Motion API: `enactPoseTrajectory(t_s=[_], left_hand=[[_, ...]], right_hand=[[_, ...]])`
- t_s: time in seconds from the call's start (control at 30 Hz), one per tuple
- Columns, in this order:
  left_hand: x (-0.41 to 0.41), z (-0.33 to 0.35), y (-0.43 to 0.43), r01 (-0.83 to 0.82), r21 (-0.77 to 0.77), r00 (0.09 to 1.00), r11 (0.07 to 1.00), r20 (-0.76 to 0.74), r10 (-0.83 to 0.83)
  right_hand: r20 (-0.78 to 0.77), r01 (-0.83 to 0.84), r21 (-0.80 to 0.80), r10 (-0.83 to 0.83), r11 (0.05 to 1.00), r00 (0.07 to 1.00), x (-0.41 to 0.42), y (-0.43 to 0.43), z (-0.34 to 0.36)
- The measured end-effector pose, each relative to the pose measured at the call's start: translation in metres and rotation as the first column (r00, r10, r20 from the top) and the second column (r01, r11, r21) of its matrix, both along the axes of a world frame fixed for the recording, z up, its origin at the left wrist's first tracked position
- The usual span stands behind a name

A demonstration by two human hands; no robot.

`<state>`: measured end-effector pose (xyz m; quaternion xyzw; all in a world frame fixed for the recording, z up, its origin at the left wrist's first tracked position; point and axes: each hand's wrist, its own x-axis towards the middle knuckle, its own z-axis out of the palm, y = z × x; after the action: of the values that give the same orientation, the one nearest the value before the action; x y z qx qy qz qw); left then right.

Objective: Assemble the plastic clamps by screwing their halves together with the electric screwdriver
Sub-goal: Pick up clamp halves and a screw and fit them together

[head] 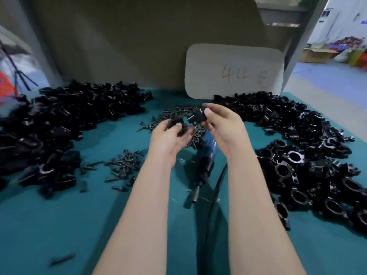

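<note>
Just above the far end of the electric screwdriver (pixel 205 161), which lies on the desk (pixel 49 225), the grip of the left hand (pixel 170 137) is closed round the left clamp half (pixel 176 121) and the right hand (pixel 224 126) pinches the right clamp half (pixel 195 116), near but apart. It would be best to square the curved seats and screw holes before mating them. Fingers hide most of the left clamp half, and blur hides its holes.

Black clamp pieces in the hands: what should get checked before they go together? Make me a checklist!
1. Left hand grips one black plastic clamp half: ok.
2. Right hand pinches the other black clamp half: ok.
3. Halves touching: not ok, gap between them.
4. Screw holes lined up: cannot tell.
5. Small dark screws heaped nearby: ok.
6. Blue-and-black electric screwdriver lies free between the forearms: ok.
</note>
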<state>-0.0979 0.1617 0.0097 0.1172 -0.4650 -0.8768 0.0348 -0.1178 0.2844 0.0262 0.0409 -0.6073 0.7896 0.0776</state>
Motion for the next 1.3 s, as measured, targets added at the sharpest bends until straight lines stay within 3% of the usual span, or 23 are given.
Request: enactPoseTrajectory(t_s=[0.1,0.27,0.3,0.37,0.43,0.53,0.6,0.7,0.93,1.03,1.13,1.2,1.3], left_hand=[[0.012,-0.013,-0.013,-0.081,-0.133,0.997,0.988,-0.009,0.08],[0.014,-0.019,-0.017,-0.067,-0.259,0.998,0.964,-0.035,0.06],[0.013,-0.019,-0.016,-0.06,-0.273,0.998,0.96,-0.046,0.05],[0.013,-0.021,-0.014,-0.049,-0.264,0.997,0.963,-0.068,0.032],[0.012,-0.024,-0.011,-0.039,-0.253,0.997,0.967,-0.077,0.02],[0.011,-0.027,-0.006,-0.027,-0.258,0.994,0.966,-0.107,-0.001],[0.01,-0.029,-0.003,-0.067,-0.336,0.989,0.94,-0.145,0.018],[0.012,-0.032,-0.001,-0.168,-0.412,0.972,0.896,-0.222,0.08],[0.008,-0.031,-0.003,-0.335,-0.432,0.937,0.837,-0.248,0.247],[0.007,-0.035,-0.003,-0.364,-0.545,0.93,0.755,-0.263,0.257],[0.008,-0.038,-0.002,-0.37,-0.562,0.929,0.74,-0.249,0.275],[0.008,-0.036,-0.002,-0.357,-0.512,0.933,0.781,-0.244,0.266],[0.009,-0.035,-0.003,-0.297,-0.393,0.949,0.87,-0.222,0.223]], right_hand=[[0.032,-0.071,0.037,0.07,0.997,0.997,0.011,-0.014,-0.01],[0.045,-0.071,0.254,0.061,0.965,0.997,0.013,-0.021,-0.016],[0.065,-0.061,0.205,0.048,0.977,0.997,0.013,-0.022,-0.016],[0.133,-0.067,-0.043,0.072,0.997,0.988,0.013,-0.025,-0.016],[0.18,-0.059,-0.276,0.112,0.959,0.977,0.013,-0.029,-0.017],[0.2,-0.057,-0.373,0.14,0.926,0.97,0.013,-0.037,-0.022],[0.213,-0.052,-0.273,0.113,0.961,0.971,0.012,-0.044,-0.027],[0.193,-0.008,0.003,0.007,1.0,0.981,0.011,-0.047,-0.029],[0.174,-0.061,0.198,0.026,0.978,0.984,0.014,-0.048,-0.026],[0.151,-0.066,0.361,0.011,0.93,0.989,0.014,-0.048,-0.022],[0.038,0.005,0.632,-0.037,0.775,0.999,0.014,-0.048,-0.019],[0.01,0.04,0.639,-0.061,0.768,0.998,0.013,-0.048,-0.021],[0.095,0.013,0.428,-0.059,0.904,0.994,0.011,-0.043,-0.026]])
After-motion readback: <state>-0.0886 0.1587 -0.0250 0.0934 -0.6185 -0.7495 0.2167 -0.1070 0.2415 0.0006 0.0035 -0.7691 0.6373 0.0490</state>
